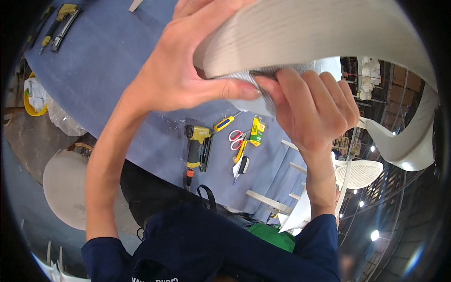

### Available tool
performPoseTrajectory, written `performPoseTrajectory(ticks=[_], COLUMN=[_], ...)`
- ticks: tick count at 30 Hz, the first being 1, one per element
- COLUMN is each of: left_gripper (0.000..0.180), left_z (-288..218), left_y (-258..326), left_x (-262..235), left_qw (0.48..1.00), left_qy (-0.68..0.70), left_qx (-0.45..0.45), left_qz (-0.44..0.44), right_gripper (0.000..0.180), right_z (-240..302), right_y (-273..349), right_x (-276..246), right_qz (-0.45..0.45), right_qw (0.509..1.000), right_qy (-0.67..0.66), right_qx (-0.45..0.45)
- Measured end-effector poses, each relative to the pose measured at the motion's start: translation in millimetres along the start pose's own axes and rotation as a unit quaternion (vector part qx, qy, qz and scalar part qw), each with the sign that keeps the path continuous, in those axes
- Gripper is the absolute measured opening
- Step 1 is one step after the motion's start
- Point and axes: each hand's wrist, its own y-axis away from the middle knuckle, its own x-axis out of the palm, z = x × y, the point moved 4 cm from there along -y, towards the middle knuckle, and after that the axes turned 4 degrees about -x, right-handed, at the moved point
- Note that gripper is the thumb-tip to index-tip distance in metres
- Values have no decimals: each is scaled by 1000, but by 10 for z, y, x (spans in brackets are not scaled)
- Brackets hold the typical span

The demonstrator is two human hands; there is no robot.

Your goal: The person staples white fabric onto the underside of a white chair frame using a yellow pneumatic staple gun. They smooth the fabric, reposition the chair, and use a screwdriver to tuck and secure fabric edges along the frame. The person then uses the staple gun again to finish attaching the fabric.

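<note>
A large curved piece of pale wood, looking like a chair part (300, 33), is held up close in front of me. My left hand (183, 70) wraps around its left end, the thumb stretched along the underside onto a grey woven fabric (268, 101). That fabric lies against the lower edge of the wood. Just to the right, my right hand (314, 105) is closed, thumb and curled fingers pinching the fabric's edge against the wood. The wood hides part of my left fingers, and whatever else is within the right pinch does not show.
On the blue-grey table (155, 127) below lie a yellow-and-black staple gun (199, 148), a yellow-handled screwdriver (224, 123), red-handled scissors (236, 140) and a small green-yellow box (257, 130). Another staple gun (65, 23) lies far left. White chair frames (404, 145) stand at right.
</note>
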Motion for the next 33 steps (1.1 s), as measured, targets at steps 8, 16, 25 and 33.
performPoseTrajectory(ticks=[8, 16, 25, 33], left_gripper=[103, 103, 100, 99], left_z=[47, 52, 29, -50], left_y=[38, 42, 58, 48], left_x=[30, 52, 56, 50], left_qw=[999, 999, 999, 1000], left_qy=[-29, -24, -6, 0], left_qx=[41, 31, 41, 1], left_qz=[-21, -19, -25, -22], right_gripper=[27, 23, 20, 19], right_z=[-53, -84, -26, -50], right_y=[-113, -107, -199, -124], right_x=[-142, -180, -192, -171], right_qz=[62, 111, 142, 137], right_qw=[998, 993, 990, 990], right_qy=[-4, -28, -12, -14], right_qx=[-22, 0, 23, 25])
